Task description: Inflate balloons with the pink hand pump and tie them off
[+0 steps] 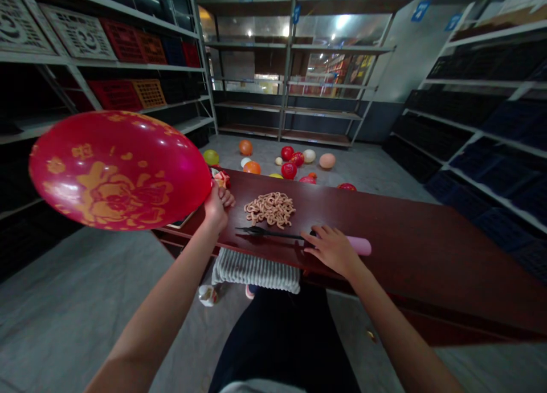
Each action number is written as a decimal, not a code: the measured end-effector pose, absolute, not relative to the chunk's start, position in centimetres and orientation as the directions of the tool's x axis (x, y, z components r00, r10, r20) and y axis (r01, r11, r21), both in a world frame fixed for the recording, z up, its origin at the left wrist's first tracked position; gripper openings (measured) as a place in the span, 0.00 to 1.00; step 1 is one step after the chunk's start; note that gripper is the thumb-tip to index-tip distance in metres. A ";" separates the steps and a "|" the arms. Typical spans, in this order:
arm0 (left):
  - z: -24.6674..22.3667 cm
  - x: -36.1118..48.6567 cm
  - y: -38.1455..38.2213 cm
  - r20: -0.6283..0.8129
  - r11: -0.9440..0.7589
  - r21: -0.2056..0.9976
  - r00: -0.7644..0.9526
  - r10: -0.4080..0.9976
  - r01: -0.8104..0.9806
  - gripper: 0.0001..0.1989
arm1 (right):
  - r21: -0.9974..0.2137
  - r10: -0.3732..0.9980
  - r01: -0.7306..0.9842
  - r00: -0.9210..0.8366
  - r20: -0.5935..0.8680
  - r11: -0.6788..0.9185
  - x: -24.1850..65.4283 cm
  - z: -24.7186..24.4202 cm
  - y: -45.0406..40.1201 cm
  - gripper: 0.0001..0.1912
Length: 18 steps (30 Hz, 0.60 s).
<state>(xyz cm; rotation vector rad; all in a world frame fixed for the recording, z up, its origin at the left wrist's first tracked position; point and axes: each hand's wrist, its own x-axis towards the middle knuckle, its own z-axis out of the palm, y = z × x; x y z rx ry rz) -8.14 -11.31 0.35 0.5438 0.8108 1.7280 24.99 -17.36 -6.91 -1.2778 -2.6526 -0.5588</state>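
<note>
At the left, a big red balloon point(123, 171) with gold flower prints is blown up and lies on its side in the air. My left hand point(217, 202) is closed around its neck, above the table's left part. A hand pump with a pink barrel point(359, 245) and a black rod lies along the near side of the brown table point(401, 228). Over the pump's middle rests my right hand point(331, 246), palm down with fingers apart; it partly hides the pump. Beyond the rod is a heap of tan, string-like loops point(270, 209).
Small reddish pieces point(221, 179) lie by my left hand. Several balloons point(289, 170) are on the floor behind the table. A grey striped cushion point(256, 269) is under the near edge, with a white container point(208, 295) beside it. Shelves with crates point(123, 94) line the sides.
</note>
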 end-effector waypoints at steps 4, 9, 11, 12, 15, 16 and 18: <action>-0.6 -5.4 -10.5 -0.084 0.047 0.876 -0.056 0.995 -0.479 0.28 | 0.152 0.718 0.752 -0.658 0.227 0.641 23.3 -6.1 -16.1 0.23; -1.3 -1.5 -8.6 -0.146 0.160 0.986 0.240 0.960 -0.039 0.21 | 0.032 0.729 0.746 -0.658 0.191 0.665 21.8 -5.3 -15.0 0.23; -1.7 0.0 -7.4 -0.134 0.129 0.991 0.253 0.958 0.036 0.20 | -0.008 0.743 0.756 -0.641 0.192 0.654 21.7 -5.0 -14.7 0.23; -1.8 0.7 -6.7 -0.116 0.100 0.992 0.249 0.962 0.079 0.19 | -0.036 0.753 0.765 -0.624 0.207 0.643 21.6 -4.8 -14.5 0.23; -2.4 2.8 -4.6 -0.011 -0.043 0.970 0.218 0.976 0.240 0.17 | -0.147 0.784 0.783 -0.551 0.286 0.604 21.3 -4.2 -13.5 0.22; -2.5 3.4 -3.9 0.036 -0.102 0.947 0.216 0.976 0.304 0.15 | -0.178 0.792 0.786 -0.526 0.310 0.592 21.1 -4.0 -13.0 0.22; -2.7 4.6 -2.7 0.115 -0.215 0.870 0.241 0.964 0.444 0.10 | -0.205 0.807 0.800 -0.482 0.341 0.564 20.4 -3.6 -11.8 0.25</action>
